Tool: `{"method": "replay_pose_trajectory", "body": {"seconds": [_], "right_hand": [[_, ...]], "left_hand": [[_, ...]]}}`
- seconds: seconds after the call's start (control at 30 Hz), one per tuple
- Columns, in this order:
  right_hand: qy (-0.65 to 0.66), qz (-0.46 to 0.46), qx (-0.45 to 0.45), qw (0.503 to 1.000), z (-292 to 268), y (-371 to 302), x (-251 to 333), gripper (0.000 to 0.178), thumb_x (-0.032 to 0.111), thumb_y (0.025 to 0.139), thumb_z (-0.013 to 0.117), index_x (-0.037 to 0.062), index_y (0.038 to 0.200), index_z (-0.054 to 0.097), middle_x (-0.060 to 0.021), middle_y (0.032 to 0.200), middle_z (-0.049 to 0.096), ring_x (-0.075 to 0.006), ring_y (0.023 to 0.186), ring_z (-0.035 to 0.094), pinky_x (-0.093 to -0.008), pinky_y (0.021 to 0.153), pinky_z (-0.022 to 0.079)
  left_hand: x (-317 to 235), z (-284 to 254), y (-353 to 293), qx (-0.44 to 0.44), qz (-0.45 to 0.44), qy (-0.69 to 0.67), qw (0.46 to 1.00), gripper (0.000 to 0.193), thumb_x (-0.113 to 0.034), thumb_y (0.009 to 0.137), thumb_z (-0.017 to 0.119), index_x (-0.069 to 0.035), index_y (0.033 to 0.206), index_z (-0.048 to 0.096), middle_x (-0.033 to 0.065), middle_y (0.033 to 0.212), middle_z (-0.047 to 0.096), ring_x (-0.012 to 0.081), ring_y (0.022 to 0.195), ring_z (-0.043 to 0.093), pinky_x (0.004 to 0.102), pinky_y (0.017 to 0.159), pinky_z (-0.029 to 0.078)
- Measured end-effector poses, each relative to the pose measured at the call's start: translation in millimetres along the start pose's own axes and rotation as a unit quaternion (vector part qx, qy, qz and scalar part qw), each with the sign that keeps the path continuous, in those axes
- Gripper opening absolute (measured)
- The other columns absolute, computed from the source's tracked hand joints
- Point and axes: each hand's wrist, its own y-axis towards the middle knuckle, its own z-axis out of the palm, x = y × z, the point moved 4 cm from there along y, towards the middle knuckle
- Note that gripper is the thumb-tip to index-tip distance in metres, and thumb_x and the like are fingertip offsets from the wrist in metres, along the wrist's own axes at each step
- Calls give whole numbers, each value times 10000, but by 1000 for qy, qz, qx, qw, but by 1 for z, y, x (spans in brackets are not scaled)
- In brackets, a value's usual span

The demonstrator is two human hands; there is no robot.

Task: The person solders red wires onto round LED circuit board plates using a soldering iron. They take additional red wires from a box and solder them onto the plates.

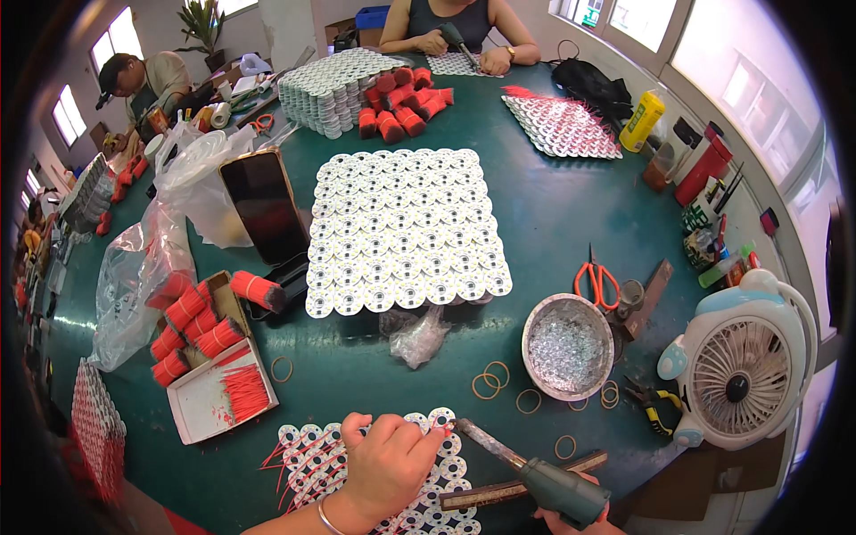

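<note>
Bright light fills windows (123, 36) at the left and a framed window (640, 20) at upper right; 1 white pillar (290, 36) stands beyond the green table (571, 214), 1 leafy plant (203, 27) nearby

The left hand (392, 459) hides part of the sheet of white discs (452, 466), whose near end runs off the bottom edge. Most of the right hand (551, 522) is behind the soldering iron (562, 490) — its wrist cut off below. Whatever the left fingers pinch beside the tip is too small to tell. The co-worker opposite (455, 20) is cropped by the top edge; clutter (34, 245) along the left rim blurs.
</note>
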Motion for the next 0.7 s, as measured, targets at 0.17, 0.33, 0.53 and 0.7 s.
{"method": "replay_pose_trajectory", "body": {"seconds": [0.17, 0.33, 0.53, 0.7], "right_hand": [[24, 44, -4, 999, 1, 2, 0, 448, 51, 735, 679, -62, 1112, 464, -188, 996, 587, -254, 844, 596, -332, 733, 472], [1, -9, -30, 1000, 1, 3, 1, 421, 49, 709, 701, -38, 1073, 507, -183, 978, 583, -266, 851, 591, -348, 733, 473], [121, 114, -4, 986, 1, -16, -20, 322, 105, 794, 619, -25, 1073, 526, -116, 810, 609, -202, 663, 617, -319, 622, 489], [70, 81, -11, 994, -3, -12, -11, 292, 112, 821, 581, -27, 1071, 523, -101, 769, 613, -181, 610, 616, -297, 589, 489]], "left_hand": [[0, -1, 1, 0, -4, -4, 1000, 205, -132, 630, 679, -189, 825, 657, -60, 654, 445, 129, 727, 487, 412, 764, 252], [0, 0, 2, -4, -5, -6, 1000, 180, -121, 648, 671, -180, 817, 657, -58, 650, 443, 125, 715, 486, 400, 764, 256], [-1, -2, 0, -20, 2, -26, 999, 175, -96, 649, 676, -165, 807, 651, -49, 664, 460, 136, 714, 492, 373, 739, 278], [2, -8, 0, -41, -24, -63, 997, 194, -93, 638, 681, -168, 813, 648, -48, 687, 468, 142, 719, 492, 370, 739, 282]]}}
